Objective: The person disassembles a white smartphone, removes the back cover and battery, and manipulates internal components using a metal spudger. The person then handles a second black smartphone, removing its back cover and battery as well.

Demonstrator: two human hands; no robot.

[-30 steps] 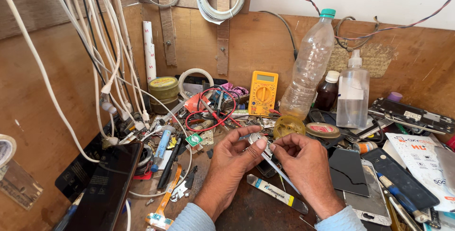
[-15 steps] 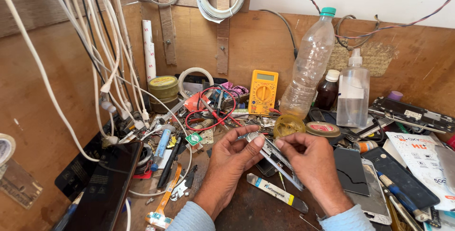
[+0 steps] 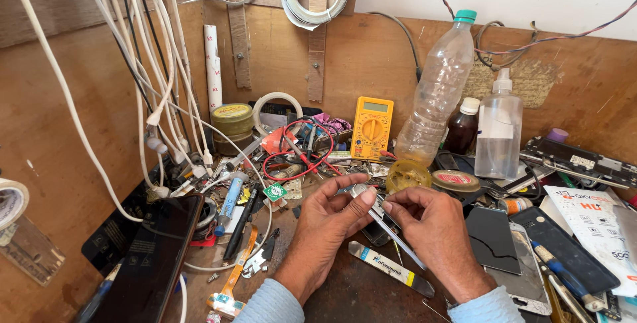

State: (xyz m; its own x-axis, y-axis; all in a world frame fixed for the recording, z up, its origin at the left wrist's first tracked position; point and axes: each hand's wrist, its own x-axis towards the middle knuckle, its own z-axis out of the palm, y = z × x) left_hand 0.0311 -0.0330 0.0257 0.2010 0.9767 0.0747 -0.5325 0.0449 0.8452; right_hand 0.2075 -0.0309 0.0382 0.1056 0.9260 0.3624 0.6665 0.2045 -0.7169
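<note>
Holding: left hand (image 3: 330, 215) and right hand (image 3: 431, 227) are pinching slim tweezers (image 3: 391, 230) between them
Fingers: both are clenching on it
Where: hovering over cluttered tabletop (image 3: 345, 293), near yellow multimeter (image 3: 371, 127)

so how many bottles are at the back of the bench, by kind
Tall clear bottle with green cap: 1
Clear dispenser bottle with white nozzle: 1
Small brown bottle with white cap: 1
Total: 3
</note>
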